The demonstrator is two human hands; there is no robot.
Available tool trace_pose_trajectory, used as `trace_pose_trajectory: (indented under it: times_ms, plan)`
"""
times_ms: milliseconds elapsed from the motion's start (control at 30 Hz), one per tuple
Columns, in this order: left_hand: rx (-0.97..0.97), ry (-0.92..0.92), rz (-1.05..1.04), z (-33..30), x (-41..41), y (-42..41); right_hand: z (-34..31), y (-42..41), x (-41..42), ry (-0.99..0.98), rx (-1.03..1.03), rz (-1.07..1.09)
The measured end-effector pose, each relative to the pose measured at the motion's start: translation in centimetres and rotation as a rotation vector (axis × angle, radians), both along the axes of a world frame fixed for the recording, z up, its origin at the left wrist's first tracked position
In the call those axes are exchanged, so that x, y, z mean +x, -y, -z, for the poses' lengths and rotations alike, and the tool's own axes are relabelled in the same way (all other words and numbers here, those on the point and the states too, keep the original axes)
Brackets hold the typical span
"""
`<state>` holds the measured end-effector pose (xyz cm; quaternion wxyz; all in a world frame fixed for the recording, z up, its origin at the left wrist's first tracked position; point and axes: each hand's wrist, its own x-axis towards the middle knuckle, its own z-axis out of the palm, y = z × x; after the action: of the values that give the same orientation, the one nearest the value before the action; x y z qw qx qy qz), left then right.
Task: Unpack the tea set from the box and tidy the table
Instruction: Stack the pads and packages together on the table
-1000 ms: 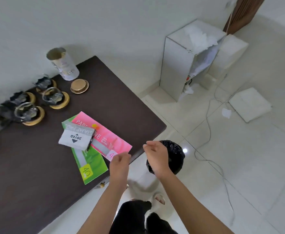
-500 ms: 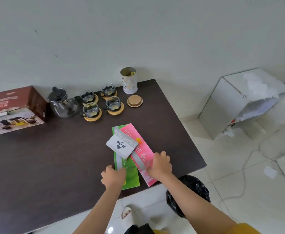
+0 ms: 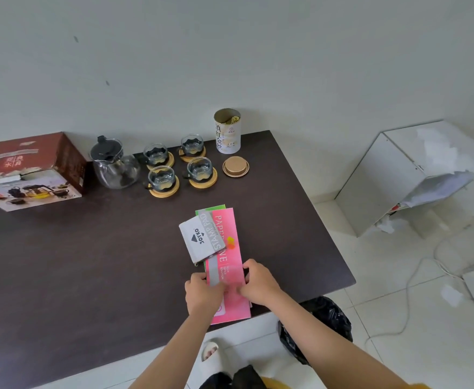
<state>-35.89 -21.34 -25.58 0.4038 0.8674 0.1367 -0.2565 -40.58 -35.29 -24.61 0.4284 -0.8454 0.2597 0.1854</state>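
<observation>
tidying stage, by my read — the tea set is already out of the box [image 3: 31, 169]: the glass teapot [image 3: 115, 167] sits just right of the box at the desk's [image 3: 75, 262] far edge, the four cups on coasters [image 3: 181, 167] right of the teapot, then the open tea tin [image 3: 227, 130] with its lid [image 3: 236, 166] in front of it. i am squaring up the stationery nearer me than the cups: my left hand [image 3: 203, 294] grips the pink paper pack's [image 3: 228, 265] left edge, fingers curled over it; my right hand [image 3: 259, 282] pinches its right edge. a green pack [image 3: 216, 207] lies underneath, a grey stamp pad box [image 3: 200, 238] rides on top. next move, i judge — lift or slide the stack together, level, so the box does not slip off. both forearms reach in from the near desk edge, wrists low.
</observation>
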Motion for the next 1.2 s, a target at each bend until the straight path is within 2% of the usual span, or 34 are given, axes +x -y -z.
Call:
trace_pose_trajectory:
  times_ms: [267, 467, 567, 733, 967, 1200]
  plan:
    - [-0.083, 0.013, -0.009, -0.2, 0.4, -0.8, -0.9, -0.4, 0.3, 0.005, 0.036, 0.112]
    - [-0.197, -0.106, -0.046, -1.5, 1.3, -0.8, -1.6, 0.1, 0.6, 0.029, 0.356, 0.353]
    - [-0.245, -0.135, -0.051, -2.0, 1.7, -0.6, -1.5, 0.4, 0.1, -0.026, 0.455, 0.319]
    - [-0.227, -0.149, -0.057, -1.6, 2.0, -0.9, -2.0, 1.1, -0.9, -0.101, 0.279, 0.095]
    - [-0.147, -0.106, -0.044, -0.6, 1.7, -1.8, -1.6, 1.9, -1.7, -0.053, 0.086, -0.109]
    - [-0.030, 0.028, 0.104, -0.6, 1.5, -2.0, -0.8, 1.3, -1.5, 0.093, -0.052, -0.119]
